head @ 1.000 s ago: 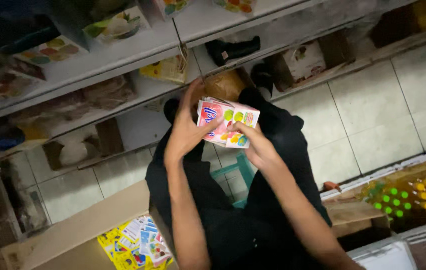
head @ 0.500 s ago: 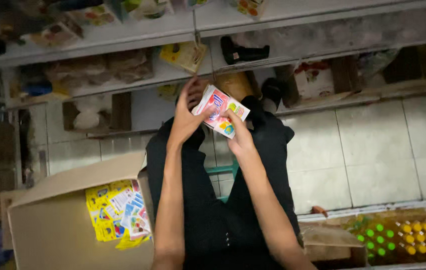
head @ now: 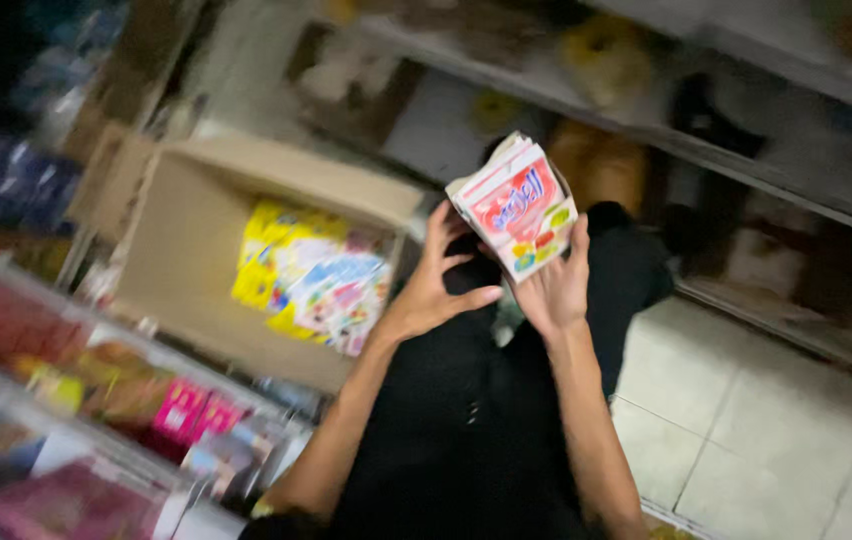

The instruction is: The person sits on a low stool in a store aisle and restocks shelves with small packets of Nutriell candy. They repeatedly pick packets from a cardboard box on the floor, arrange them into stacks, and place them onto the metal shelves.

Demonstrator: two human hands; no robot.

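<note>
**Stack of packets held in both hands above the lap**

The right hand (head: 556,290) grasps a stack of flat packets (head: 516,205) from below and the right, fingers curled up its side. The left hand (head: 434,285) is spread open, fingertips touching the stack's lower left edge. The packets are white with a pink-red panel and small coloured spots, tilted, held in the air over dark trousers (head: 486,420).

Left of the hands stands an open cardboard box (head: 196,250), flaps up, holding yellow, blue and white packets (head: 311,275). Between box and hands there is a narrow gap.

Near the lower left, a shelf (head: 96,400) carries pink and red packages, blurred. A further shelf (head: 776,175) runs across the upper right, its goods too blurred to tell. Pale floor tiles (head: 746,420) lie at lower right.
</note>
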